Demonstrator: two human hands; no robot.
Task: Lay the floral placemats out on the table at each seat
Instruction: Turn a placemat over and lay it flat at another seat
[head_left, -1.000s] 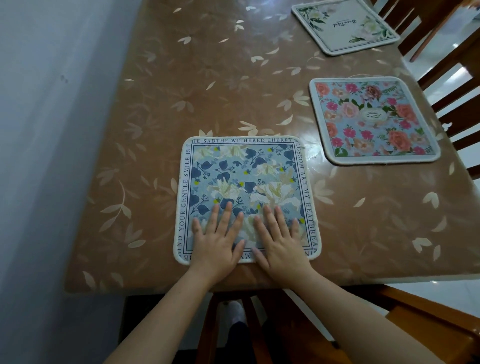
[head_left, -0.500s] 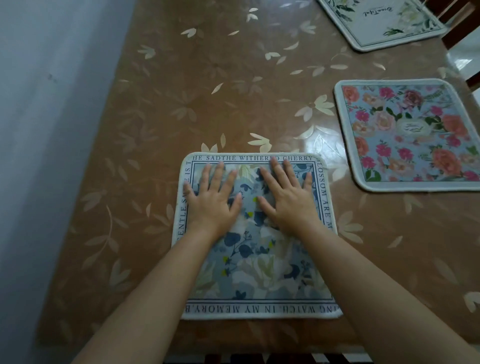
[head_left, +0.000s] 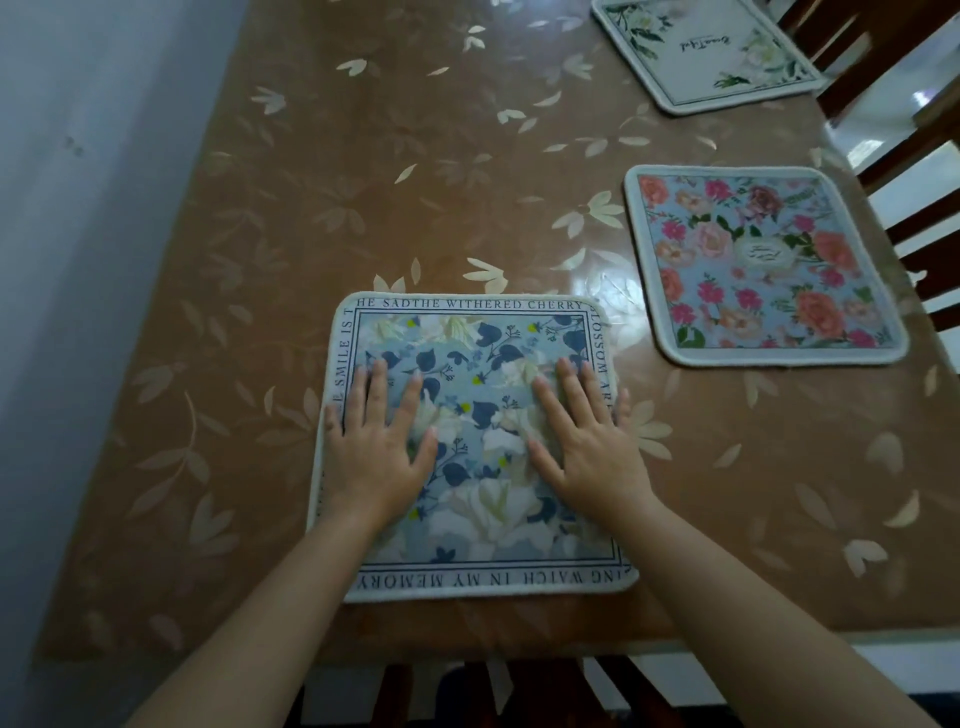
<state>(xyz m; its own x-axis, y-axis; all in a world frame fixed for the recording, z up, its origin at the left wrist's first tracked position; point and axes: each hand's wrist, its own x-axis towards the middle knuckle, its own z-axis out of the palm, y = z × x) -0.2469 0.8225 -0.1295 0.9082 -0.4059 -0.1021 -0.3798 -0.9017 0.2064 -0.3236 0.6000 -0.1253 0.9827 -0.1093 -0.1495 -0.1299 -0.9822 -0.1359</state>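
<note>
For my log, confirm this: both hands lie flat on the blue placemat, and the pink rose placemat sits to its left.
Wrong side. The head view shows the pink rose placemat to the right of the blue placemat, not its left. The left hand and right hand do lie flat on the blue one.

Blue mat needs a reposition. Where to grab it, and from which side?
Probably the near edge, pinched at its two rounded corners, coming from the seat side. The blue mat lies thin and flat on the table, so a top grasp finds nothing; that edge sits nearest the table's rim. The left hand and right hand lie flat on top.
</note>
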